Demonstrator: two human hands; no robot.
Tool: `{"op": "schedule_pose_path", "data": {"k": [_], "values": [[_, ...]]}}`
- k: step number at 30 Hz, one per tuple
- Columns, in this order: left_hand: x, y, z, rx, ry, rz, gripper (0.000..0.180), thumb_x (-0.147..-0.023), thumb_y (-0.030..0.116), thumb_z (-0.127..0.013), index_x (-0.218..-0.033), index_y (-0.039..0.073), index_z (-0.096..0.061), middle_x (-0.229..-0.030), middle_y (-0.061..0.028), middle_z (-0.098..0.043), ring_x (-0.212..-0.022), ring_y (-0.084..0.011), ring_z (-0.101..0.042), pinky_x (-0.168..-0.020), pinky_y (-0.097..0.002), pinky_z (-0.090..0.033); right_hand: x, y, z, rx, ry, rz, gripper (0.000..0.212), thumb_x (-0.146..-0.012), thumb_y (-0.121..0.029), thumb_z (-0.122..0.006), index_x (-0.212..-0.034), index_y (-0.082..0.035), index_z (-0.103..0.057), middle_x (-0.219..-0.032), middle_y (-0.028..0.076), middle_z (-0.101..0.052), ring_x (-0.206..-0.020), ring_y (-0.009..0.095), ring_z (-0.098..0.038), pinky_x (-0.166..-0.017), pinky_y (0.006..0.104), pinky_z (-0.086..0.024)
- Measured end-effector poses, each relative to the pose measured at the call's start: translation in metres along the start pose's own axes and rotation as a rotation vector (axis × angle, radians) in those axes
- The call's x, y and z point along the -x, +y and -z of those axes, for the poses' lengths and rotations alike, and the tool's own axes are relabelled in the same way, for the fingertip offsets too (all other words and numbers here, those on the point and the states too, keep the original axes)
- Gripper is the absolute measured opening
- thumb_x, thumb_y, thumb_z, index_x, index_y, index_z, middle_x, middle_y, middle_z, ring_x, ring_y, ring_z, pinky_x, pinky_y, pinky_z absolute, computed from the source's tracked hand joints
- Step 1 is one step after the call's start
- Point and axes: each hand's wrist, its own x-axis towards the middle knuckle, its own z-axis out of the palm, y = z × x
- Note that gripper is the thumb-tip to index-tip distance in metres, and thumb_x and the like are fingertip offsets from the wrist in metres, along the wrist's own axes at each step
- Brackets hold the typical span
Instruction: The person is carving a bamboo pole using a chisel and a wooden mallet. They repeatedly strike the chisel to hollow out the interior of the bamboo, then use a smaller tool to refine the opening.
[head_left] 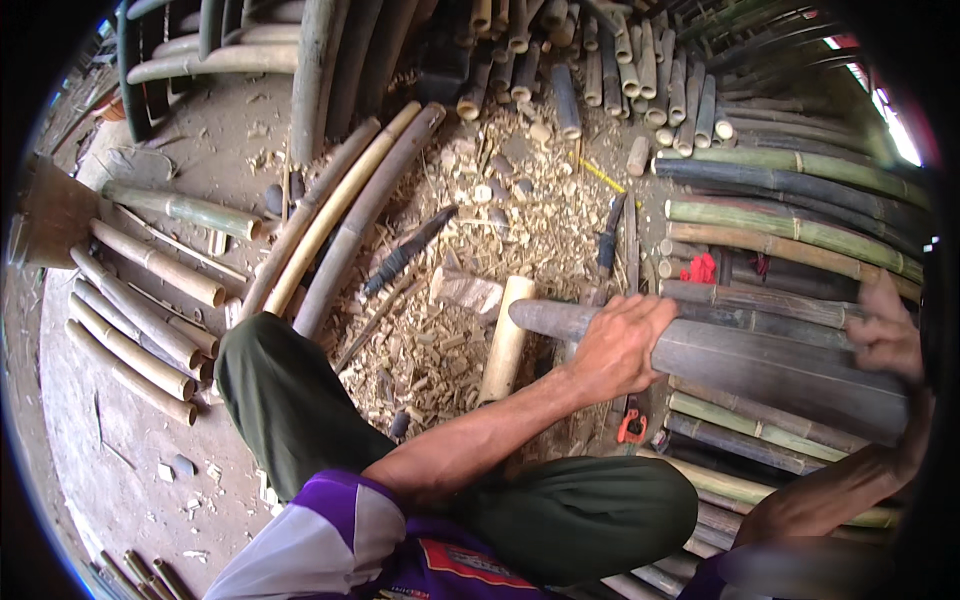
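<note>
Head view: I have the left hand (622, 345) with its grip clamped on a dark bamboo pole (770, 365), which spans from the centre to the right of the frame. The right hand (885, 325) blurs near the pole's right end; I cannot tell its grip. If that end lacks support, I judge the pole could twist, its left end knocking the pale bamboo piece (503, 355) at centre or its right end striking the bamboo stack (790, 218).

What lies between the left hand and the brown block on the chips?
In the head view, a pale bamboo piece stands between the brown block and the left hand, with one end of the dark bamboo pole it grips.
</note>
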Motion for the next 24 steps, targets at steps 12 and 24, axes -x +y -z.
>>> {"op": "schedule_pose_path", "data": {"k": [12, 24], "values": [[0.007, -0.002, -0.019, 0.108, -0.087, 0.183, 0.053, -0.068, 0.005, -0.083, -0.113, 0.001, -0.057, -0.101, -0.0196, -0.070, -0.090, -0.0307, -0.071, -0.078, -0.0410, -0.062, 0.032, 0.069, -0.102, -0.172, 1.159, 0.118, 0.042, -0.098, -0.036, -0.053, -0.123, -0.002, -0.057, -0.124, 0.020, -0.056, -0.112, 0.029, -0.056, -0.096, 0.0407, -0.045], [0.004, 0.013, -0.009, 0.074, -0.004, 0.149, 0.039, -0.074, 0.009, -0.077, -0.105, 0.002, -0.054, -0.094, -0.0176, -0.070, -0.090, -0.0271, -0.071, -0.078, -0.0387, -0.056, -0.019, 0.278, -0.633, -0.326, 0.365, -1.258, 0.051, -0.086, -0.038, -0.068, -0.124, -0.005, -0.060, -0.111, 0.025, -0.068, -0.102, 0.042, -0.066, -0.089, 0.0514, -0.052]]}}
